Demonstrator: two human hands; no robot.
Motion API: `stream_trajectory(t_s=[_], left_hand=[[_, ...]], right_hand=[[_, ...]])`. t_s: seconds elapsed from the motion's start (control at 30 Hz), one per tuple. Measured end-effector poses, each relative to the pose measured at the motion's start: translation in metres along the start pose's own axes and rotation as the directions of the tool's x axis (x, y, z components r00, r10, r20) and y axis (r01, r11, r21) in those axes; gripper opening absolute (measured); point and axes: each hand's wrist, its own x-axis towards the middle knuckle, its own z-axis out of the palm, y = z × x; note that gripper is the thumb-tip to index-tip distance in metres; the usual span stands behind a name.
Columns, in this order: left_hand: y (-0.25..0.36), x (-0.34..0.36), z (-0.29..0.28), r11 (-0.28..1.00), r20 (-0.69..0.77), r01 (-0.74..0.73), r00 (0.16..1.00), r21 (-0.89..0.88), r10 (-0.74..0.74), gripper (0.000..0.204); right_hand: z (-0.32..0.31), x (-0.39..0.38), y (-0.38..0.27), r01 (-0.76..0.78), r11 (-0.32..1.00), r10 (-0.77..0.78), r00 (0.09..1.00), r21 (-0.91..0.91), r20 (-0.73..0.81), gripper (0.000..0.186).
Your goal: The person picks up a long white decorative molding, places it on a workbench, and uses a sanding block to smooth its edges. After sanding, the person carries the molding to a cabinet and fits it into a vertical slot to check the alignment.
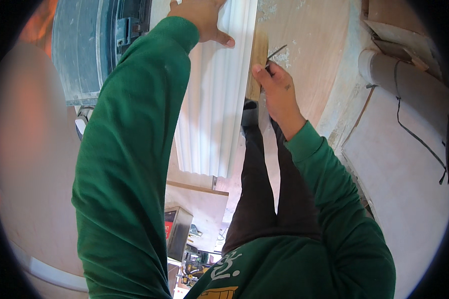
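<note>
A long white fluted panel (209, 109) runs from the top edge down toward my legs. My left hand (199, 22) lies on its upper part, thumb spread out over the ridges; the other fingertips are partly cut off by the picture's edge. Just right of the panel, my right hand (279, 89) pinches a thin dark stick-like thing (278, 52), whose tip points up and right; its exact kind I cannot make out. Alongside the panel's right edge is a narrow strip of yellowish wood (257, 65), close to my right thumb.
A dusty blue-grey case with latches (82, 50) stands at the upper left. White flakes (282, 57) dot the wooden board (314, 45). Rolled sheet material (384, 70) with a dark cord (404, 124) lies at the right. A metal box (180, 231) and tools sit below the panel.
</note>
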Motion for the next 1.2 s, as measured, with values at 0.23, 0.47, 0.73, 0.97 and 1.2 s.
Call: stream_trajectory(t_s=[0.23, 0.47, 0.73, 0.97, 1.2], left_hand=[[-0.002, 0.002, 0.004, 1.000, -0.008, -0.002, 1.000, 0.027, 0.002, 0.142], [-0.003, 0.000, 0.009, 0.997, -0.040, -0.018, 0.999, 0.072, 0.021, 0.142], [-0.010, 0.010, 0.020, 0.986, -0.082, -0.048, 0.995, 0.163, 0.062, 0.145], [-0.015, 0.016, 0.028, 0.981, -0.117, -0.072, 0.989, 0.181, 0.094, 0.146], [-0.017, 0.016, 0.029, 0.978, -0.132, -0.078, 0.986, 0.191, 0.105, 0.145]], right_hand=[[-0.001, -0.060, 0.035, -0.020, 0.967, 0.018, 1.000, -0.255, -0.012, 0.032], [0.009, -0.133, 0.074, -0.044, 0.986, 0.043, 0.999, -0.158, -0.010, 0.031], [0.005, -0.162, 0.100, -0.020, 0.976, 0.024, 1.000, -0.219, 0.016, 0.032], [0.003, -0.208, 0.119, -0.163, 0.920, 0.177, 0.984, -0.356, 0.006, 0.034], [0.004, -0.264, 0.145, -0.216, 0.882, 0.256, 0.966, -0.419, 0.040, 0.036]])
